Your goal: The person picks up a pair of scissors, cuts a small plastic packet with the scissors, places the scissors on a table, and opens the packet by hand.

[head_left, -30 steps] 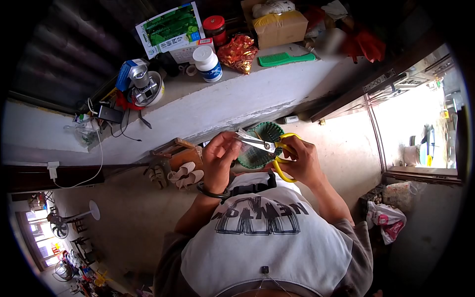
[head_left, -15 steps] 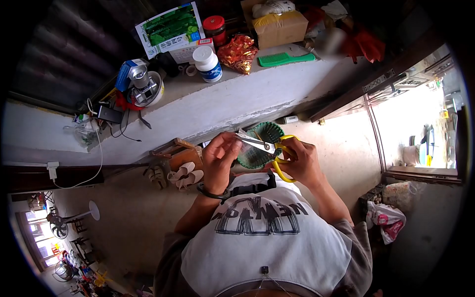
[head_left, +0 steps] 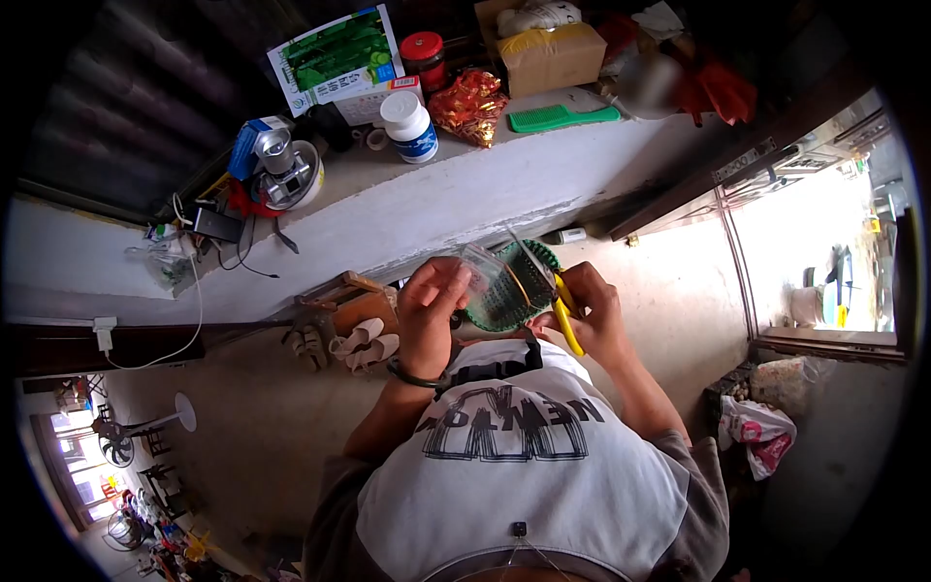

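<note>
My left hand (head_left: 432, 299) pinches a small clear plastic bag (head_left: 482, 269) between thumb and fingers. What the bag contains is too small to make out. My right hand (head_left: 593, 303) grips scissors (head_left: 565, 318) by their yellow handles, blades slanting up and away to the left. Blades and bag are apart. Below both hands, on the floor, is a green woven basket (head_left: 506, 308) with an orange-brown strip across its opening; the hands and scissors partly cover it.
Along the ledge ahead are a green comb (head_left: 563, 117), a white bottle (head_left: 408, 127), a red-lidded jar (head_left: 424, 59) and a cardboard box (head_left: 555, 63). Pale slippers (head_left: 366, 344) lie on the floor by a wooden stool (head_left: 361, 306). Plastic bags (head_left: 758, 432) stand at the right.
The scissors have come away from the piece in my left hand and turned, their blades now pointing more upward. The clear bag shows more fully.
</note>
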A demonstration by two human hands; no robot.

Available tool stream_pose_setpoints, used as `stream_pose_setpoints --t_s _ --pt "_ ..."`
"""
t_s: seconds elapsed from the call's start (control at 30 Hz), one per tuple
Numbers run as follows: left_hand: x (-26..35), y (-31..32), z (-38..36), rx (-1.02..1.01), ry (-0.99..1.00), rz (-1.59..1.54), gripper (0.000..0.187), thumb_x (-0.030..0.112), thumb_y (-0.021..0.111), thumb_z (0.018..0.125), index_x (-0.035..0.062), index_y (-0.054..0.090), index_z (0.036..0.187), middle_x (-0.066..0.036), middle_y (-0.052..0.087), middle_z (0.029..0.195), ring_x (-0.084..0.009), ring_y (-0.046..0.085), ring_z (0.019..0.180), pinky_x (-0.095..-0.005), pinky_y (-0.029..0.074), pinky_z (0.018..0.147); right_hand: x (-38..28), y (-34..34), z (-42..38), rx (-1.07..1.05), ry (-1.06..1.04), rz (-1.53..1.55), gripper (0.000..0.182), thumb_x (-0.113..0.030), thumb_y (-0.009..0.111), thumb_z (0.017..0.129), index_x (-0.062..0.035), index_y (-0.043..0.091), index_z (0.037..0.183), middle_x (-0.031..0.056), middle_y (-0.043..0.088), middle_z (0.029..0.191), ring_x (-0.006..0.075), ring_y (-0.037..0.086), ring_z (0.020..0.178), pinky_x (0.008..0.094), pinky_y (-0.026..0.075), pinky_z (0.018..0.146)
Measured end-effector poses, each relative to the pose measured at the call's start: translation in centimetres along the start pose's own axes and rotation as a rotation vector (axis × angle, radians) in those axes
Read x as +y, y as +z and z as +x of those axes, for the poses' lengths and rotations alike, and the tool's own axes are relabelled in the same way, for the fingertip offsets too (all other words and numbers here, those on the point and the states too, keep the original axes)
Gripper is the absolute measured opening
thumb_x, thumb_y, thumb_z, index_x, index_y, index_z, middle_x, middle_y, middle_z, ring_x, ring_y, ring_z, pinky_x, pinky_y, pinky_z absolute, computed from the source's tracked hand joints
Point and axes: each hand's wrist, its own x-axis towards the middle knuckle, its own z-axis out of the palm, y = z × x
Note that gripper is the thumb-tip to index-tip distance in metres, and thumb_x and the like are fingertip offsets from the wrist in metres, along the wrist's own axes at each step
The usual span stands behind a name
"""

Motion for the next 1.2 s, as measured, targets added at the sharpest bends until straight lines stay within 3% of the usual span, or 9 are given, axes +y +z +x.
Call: stream_pose_setpoints --t_s 0.1,0.13,0.23,0.4,0.53,0.83,0.93,1.03,1.2 --pt "0.0 0.1 0.1 0.027 -0.037 -0.056 0.005 0.008 0.059 0.089 0.0038 0.060 0.091 0.000 0.062 0.087 -0.0079 0.056 0.075 -0.0205 0.038 0.063 0.6 1.1 0.4 0.011 -0.101 0.279 0.063 -0.032 0.087 0.062 -0.0029 0.047 0.099 0.0044 0.056 0.085 0.0083 0.048 0.074 0.0216 0.038 0.064" --pt "0.0 0.1 0.1 0.031 -0.041 -0.069 0.005 0.009 0.059 0.089 0.0043 0.060 0.091 0.000 0.062 0.088 -0.0082 0.056 0.076 -0.0206 0.038 0.063 0.3 0.4 0.4 -0.081 -0.096 0.174 0.062 -0.034 0.084 0.066 -0.0032 0.046 0.104 0.0057 0.057 0.095 0.0099 0.051 0.085 0.0242 0.040 0.074" --pt "0.0 0.5 0.0 0.039 -0.094 -0.093 0.004 0.010 0.059 0.089 0.0062 0.060 0.090 0.002 0.061 0.087 -0.0061 0.055 0.075 -0.0200 0.039 0.063 0.4 1.8 0.8 -0.071 0.108 0.660 0.048 -0.025 0.077 0.076 -0.0038 0.047 0.106 0.0067 0.059 0.096 0.0118 0.054 0.087 0.0257 0.043 0.075" --pt "-1.3 0.4 -0.2 0.023 -0.171 -0.100 0.007 0.006 0.058 0.087 0.0047 0.060 0.095 -0.001 0.061 0.091 -0.0093 0.057 0.081 -0.0227 0.045 0.071 -2.7 3.6 2.5 -0.047 0.173 0.814 0.033 -0.010 0.071 0.079 -0.0048 0.049 0.103 0.0036 0.060 0.095 0.0100 0.057 0.081 0.0229 0.045 0.076" --pt "-1.0 0.6 -0.5 0.038 -0.231 -0.067 0.007 0.013 0.060 0.089 0.0066 0.061 0.092 0.004 0.060 0.085 -0.0032 0.052 0.069 -0.0184 0.039 0.062 -3.1 4.3 3.2 0.052 0.159 0.659 0.030 -0.007 0.069 0.079 -0.0043 0.049 0.101 0.0010 0.056 0.085 0.0091 0.055 0.080 0.0239 0.045 0.075" --pt "0.3 -0.4 -0.7 -0.161 -0.277 -0.242 0.017 0.013 0.059 0.089 0.0035 0.059 0.103 -0.005 0.063 0.094 -0.0112 0.062 0.082 -0.0198 0.045 0.068 -4.1 2.5 4.4 -0.141 0.078 0.661 0.031 -0.002 0.070 0.076 -0.0055 0.050 0.099 0.0002 0.055 0.085 0.0088 0.055 0.075 0.0236 0.046 0.068" --pt "-0.2 -0.6 -0.6 -0.227 -0.216 0.059 0.018 0.010 0.062 0.087 0.0035 0.060 0.104 -0.005 0.064 0.095 -0.0117 0.062 0.082 -0.0204 0.045 0.068 -3.9 2.6 4.7 -0.167 0.029 0.564 0.033 -0.001 0.071 0.075 -0.0046 0.049 0.099 0.0010 0.055 0.085 0.0089 0.055 0.076 0.0233 0.046 0.069" --pt "-0.6 -1.1 -0.3 -0.278 -0.258 0.041 0.016 0.008 0.064 0.086 0.0043 0.060 0.101 -0.004 0.064 0.092 -0.0111 0.061 0.082 -0.0206 0.045 0.068 -4.5 2.6 4.7 -0.149 0.082 0.612 0.032 -0.002 0.071 0.076 -0.0038 0.049 0.100 0.0021 0.056 0.085 0.0092 0.055 0.078 0.0230 0.045 0.071" --pt "-0.5 -0.8 0.0 0.058 -0.142 -0.148 0.010 0.012 0.066 0.086 0.0074 0.061 0.093 0.000 0.063 0.087 -0.0075 0.058 0.081 -0.0191 0.044 0.067 -3.5 2.4 3.9 -0.037 -0.043 0.466 0.040 -0.007 0.078 0.073 -0.0017 0.050 0.101 0.0031 0.056 0.081 0.0086 0.052 0.076 0.0239 0.043 0.071"
